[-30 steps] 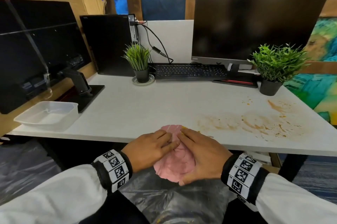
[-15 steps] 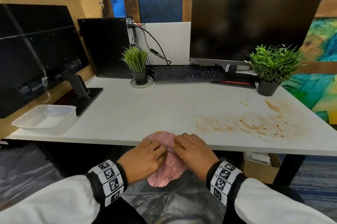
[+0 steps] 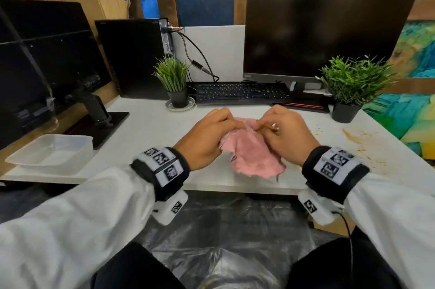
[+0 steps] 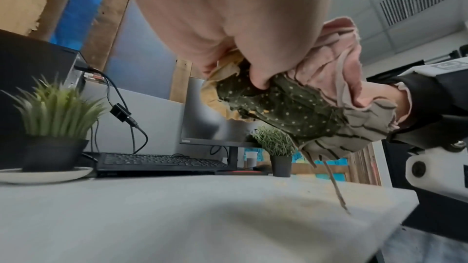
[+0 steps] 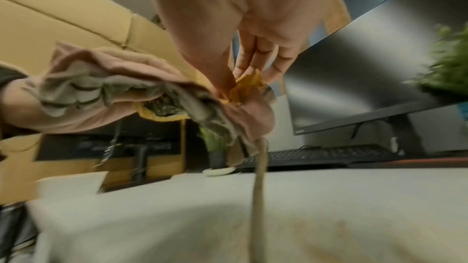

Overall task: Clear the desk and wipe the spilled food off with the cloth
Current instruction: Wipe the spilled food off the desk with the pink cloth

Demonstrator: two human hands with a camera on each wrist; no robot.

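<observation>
A pink cloth (image 3: 253, 152) with green dotted and striped patches underneath (image 4: 291, 107) hangs bunched above the white desk (image 3: 146, 128). My left hand (image 3: 211, 133) grips its left side, fingers curled into the folds (image 4: 258, 79). My right hand (image 3: 284, 133) pinches the cloth's upper right edge, where a yellow stained part (image 5: 247, 87) shows between thumb and fingers. A loose thread (image 5: 259, 167) dangles from the cloth toward the desk. Brown spilled food smears (image 3: 355, 138) lie on the desk at the right, partly behind my right hand.
A clear plastic container (image 3: 51, 154) sits at the desk's left front. Two potted plants (image 3: 175, 81) (image 3: 350, 86), a keyboard (image 3: 242, 92), a monitor (image 3: 324, 32), a black computer case (image 3: 131, 58) and a second monitor (image 3: 44, 60) line the back and left. Plastic sheeting (image 3: 223, 230) lies below the desk edge.
Both hands have lifted the cloth from the desk's front edge up and forward over the desk. The flat palms now curl and pinch the bunched cloth.
</observation>
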